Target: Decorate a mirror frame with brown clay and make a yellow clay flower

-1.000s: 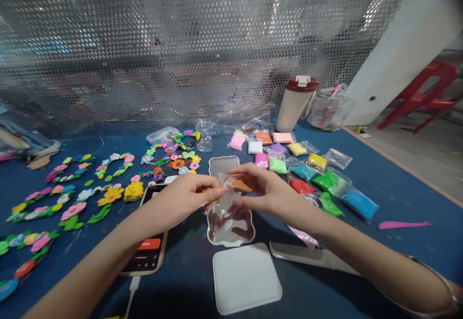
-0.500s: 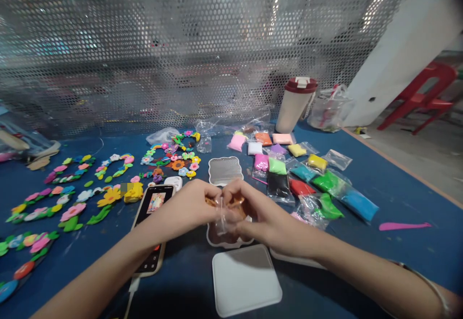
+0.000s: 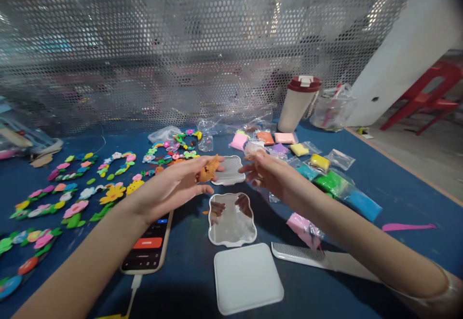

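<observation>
In my left hand [image 3: 170, 186] is a torn-looking lump of orange-brown modelling clay [image 3: 209, 168], held by the fingers with the thumb stretched out below. My right hand [image 3: 269, 172] is a little to the right, its curled fingers on a crumpled clear plastic bag [image 3: 254, 149]. Below the gap between both hands lies a wavy-edged mirror [image 3: 231, 220] with a white rim, reflecting the hands. A second such mirror [image 3: 228, 170] lies behind it. Nearest me is a white rounded-square plate [image 3: 249, 279].
Bagged coloured clay [image 3: 331, 182] lies at the right, near a pink modelling tool [image 3: 408, 227]. A white comb [image 3: 307, 255] is under my right forearm. A phone [image 3: 148, 246] on a cable lies under my left wrist. Flower-decorated rings [image 3: 115, 164] spread leftward. A tumbler [image 3: 298, 104] stands behind.
My hands were together over the front mirror, with the clay and clear bag between them. They have parted: clay in the left, bag in the right. The mirror and comb are now uncovered.
</observation>
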Tool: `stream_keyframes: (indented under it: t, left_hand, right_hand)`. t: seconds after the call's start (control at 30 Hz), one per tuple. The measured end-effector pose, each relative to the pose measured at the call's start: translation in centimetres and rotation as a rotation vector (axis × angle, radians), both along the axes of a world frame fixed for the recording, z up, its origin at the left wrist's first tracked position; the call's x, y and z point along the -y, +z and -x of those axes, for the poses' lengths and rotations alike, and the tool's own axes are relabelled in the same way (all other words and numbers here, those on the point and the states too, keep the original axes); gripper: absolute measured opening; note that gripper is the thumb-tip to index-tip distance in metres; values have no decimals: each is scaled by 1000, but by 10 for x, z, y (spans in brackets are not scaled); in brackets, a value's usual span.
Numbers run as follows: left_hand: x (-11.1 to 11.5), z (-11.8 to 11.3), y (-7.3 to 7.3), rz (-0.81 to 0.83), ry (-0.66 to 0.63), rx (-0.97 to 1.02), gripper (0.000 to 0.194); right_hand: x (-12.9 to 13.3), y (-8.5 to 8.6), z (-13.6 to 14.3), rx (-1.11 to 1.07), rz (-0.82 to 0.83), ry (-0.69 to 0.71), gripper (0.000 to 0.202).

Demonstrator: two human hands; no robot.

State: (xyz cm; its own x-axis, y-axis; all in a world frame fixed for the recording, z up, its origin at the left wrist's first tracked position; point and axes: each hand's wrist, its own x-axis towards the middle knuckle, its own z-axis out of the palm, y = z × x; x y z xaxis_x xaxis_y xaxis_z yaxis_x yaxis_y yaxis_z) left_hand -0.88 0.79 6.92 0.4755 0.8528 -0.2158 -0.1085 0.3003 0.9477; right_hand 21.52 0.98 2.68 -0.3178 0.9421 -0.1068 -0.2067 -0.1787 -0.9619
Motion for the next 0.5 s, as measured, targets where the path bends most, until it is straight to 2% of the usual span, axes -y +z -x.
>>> stream_keyframes:
  t: [0.17, 0.27, 0.4, 0.47, 0.5]
  left_hand:
    - [0, -6, -7, 3, 71, 23, 9]
    - [0, -7, -8, 9, 75, 47, 16]
    - [3, -9, -9, 22, 49, 82, 29]
    - [4, -10, -9, 21, 38, 79, 28]
    - [5, -10, -10, 16, 38, 71, 22]
  right_hand:
    - [10, 5, 6, 108, -51, -18, 38]
    - [13, 8, 8, 164, -127, -23, 28]
    - [14, 4, 9, 110, -181, -10, 15]
    - [13, 2, 10, 91, -178, -11, 18]
    - [13, 1, 10, 93, -174, -14, 19]
